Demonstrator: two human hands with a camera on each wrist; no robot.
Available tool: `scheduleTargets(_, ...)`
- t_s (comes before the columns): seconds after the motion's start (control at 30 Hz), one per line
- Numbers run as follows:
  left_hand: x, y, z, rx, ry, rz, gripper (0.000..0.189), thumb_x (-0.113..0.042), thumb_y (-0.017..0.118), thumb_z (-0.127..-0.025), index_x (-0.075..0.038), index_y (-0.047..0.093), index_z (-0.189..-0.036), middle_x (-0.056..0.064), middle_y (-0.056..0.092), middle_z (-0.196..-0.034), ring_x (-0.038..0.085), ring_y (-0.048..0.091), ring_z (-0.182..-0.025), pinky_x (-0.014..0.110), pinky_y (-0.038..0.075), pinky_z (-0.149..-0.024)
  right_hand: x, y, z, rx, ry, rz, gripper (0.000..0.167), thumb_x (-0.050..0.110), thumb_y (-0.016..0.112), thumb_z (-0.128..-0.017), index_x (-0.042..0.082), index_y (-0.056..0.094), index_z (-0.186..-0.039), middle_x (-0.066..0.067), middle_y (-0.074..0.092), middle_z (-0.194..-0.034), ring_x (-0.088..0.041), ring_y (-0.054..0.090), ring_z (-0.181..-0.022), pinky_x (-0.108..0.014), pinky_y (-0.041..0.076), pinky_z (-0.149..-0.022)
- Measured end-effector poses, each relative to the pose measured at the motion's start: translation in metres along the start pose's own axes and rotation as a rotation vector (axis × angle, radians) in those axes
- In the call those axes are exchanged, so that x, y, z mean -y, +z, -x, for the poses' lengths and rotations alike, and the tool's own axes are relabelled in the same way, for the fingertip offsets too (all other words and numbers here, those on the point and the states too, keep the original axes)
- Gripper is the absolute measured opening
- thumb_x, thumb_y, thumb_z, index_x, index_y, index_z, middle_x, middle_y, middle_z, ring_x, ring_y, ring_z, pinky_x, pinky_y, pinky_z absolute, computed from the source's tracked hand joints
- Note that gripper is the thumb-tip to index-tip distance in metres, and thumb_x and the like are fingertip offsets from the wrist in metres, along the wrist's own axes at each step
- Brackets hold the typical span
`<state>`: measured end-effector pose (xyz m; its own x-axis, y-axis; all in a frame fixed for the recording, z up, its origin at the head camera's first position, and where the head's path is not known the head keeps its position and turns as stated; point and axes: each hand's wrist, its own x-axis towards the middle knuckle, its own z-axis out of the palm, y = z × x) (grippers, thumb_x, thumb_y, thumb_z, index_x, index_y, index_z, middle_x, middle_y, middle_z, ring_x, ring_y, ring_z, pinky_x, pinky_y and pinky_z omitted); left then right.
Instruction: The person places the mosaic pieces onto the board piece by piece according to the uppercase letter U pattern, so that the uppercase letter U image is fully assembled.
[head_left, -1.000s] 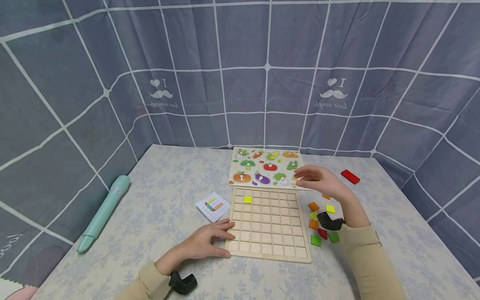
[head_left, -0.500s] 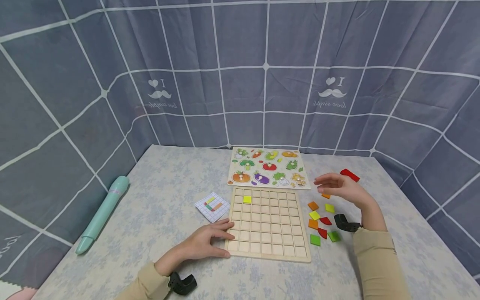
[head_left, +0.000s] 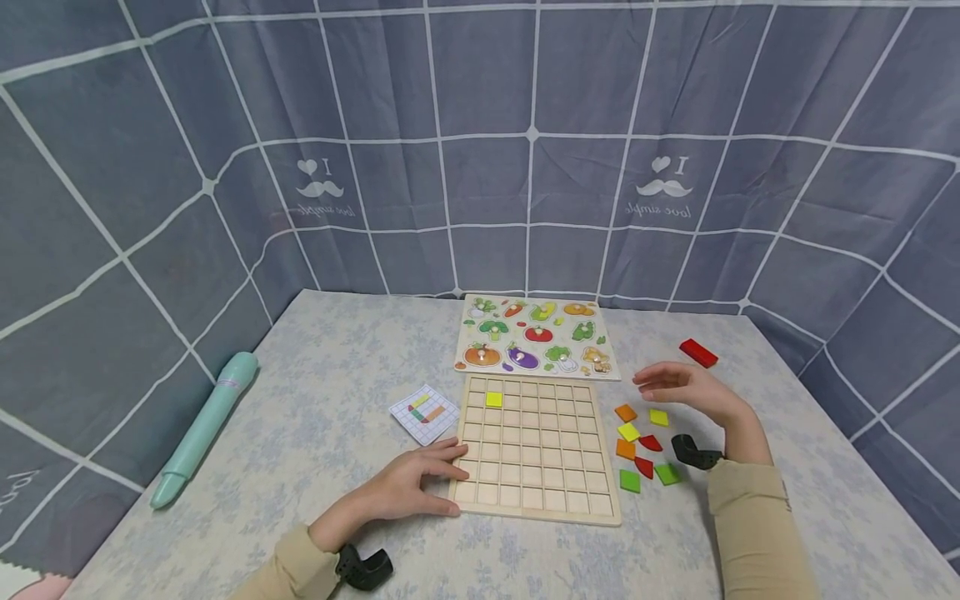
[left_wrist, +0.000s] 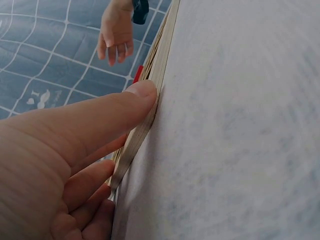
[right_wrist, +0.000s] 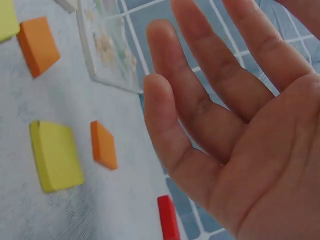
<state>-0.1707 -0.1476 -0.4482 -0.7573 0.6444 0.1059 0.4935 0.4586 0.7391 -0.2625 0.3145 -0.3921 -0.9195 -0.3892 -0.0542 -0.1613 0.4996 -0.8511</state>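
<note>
- A blue checked curtain (head_left: 480, 179) closed off the back and both sides.
- The table (head_left: 330, 358) wore a pale floral cover.
- The grid board (head_left: 532, 458) lay flat near the table's middle.
- The vegetable board (head_left: 566, 335) lay just beyond it, along the grid board's far edge.
- A teal tube (head_left: 206, 427) lay slantwise, well apart on the left.
- The right sleeve (head_left: 757, 517) ran up to the right of the loose pieces.
- The left hand (head_left: 416, 482) touched the grid board's left edge, thumb near the close corner, fingers loosely spread.
- The right hand (head_left: 686, 387) hung above the table, right of both boards, its fingers relaxed and slightly bent; in the head view it hid an orange tile (right_wrist: 103, 145) seen from the right wrist.
- A black wrist camera (head_left: 696, 452) sat just beside the loose pieces in the head view.
- A pattern card (head_left: 425, 414) lay between the left hand and the vegetable board, close to the grid board.
- A red block (head_left: 698, 352) lay beyond the right hand.
- Right of the grid board were scattered green tiles (head_left: 630, 482), other orange tiles (head_left: 626, 449), yellow tiles (head_left: 658, 417) and two red wedges (head_left: 643, 467).
- One yellow square (head_left: 494, 400) sat on the grid board near its far left corner.
</note>
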Motion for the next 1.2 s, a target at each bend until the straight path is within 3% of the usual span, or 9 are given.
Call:
scheduleTargets(0.53, 0.000, 0.001, 0.002, -0.012, 0.044, -0.029, 0.045, -0.039, 0.075, -0.078, -0.011, 0.069, -0.114, 0.008, 0.045, -0.142, 0.029, 0.031, -0.136, 0.046, 0.029, -0.108, -0.029, -0.006, 0.008, -0.025, 0.135, -0.018, 0.045, 0.022, 0.065, -0.089, -0.001, 0.055, -0.126, -0.020, 0.057, -0.125, -0.012, 0.060, -0.100, -0.034, 0.048, -0.088)
scheduleTargets(0.93, 0.001, -0.002, -0.001, 0.003, 0.025, -0.002, 0.046, -0.038, 0.075, -0.078, -0.011, 0.068, -0.115, 0.006, 0.044, -0.143, 0.027, 0.029, -0.137, 0.046, 0.027, -0.109, -0.041, -0.006, 0.009, -0.052, 0.225, -0.020, 0.055, 0.028, 0.067, -0.087, -0.002, 0.051, -0.130, -0.020, 0.055, -0.127, -0.029, 0.054, -0.111, -0.050, 0.042, -0.096)
scheduleTargets(1.07, 0.003, -0.002, -0.001, 0.003, 0.033, -0.011, 0.045, -0.039, 0.074, -0.079, -0.013, 0.068, -0.115, 0.006, 0.044, -0.143, 0.027, 0.029, -0.137, 0.045, 0.028, -0.109, -0.048, -0.006, 0.009, -0.065, 0.227, -0.016, 0.058, 0.029, 0.069, -0.085, -0.003, 0.051, -0.129, -0.019, 0.056, -0.126, -0.027, 0.054, -0.111, -0.049, 0.042, -0.097)
scheduleTargets(1.2, 0.003, -0.002, -0.001, 0.009, 0.028, 0.004, 0.045, -0.039, 0.074, -0.079, -0.013, 0.068, -0.116, 0.006, 0.044, -0.143, 0.028, 0.028, -0.137, 0.046, 0.028, -0.109, -0.054, -0.005, 0.008, -0.057, 0.200, -0.023, 0.056, 0.024, 0.070, -0.085, -0.006, 0.050, -0.129, -0.020, 0.056, -0.125, -0.022, 0.057, -0.107, -0.040, 0.046, -0.094)
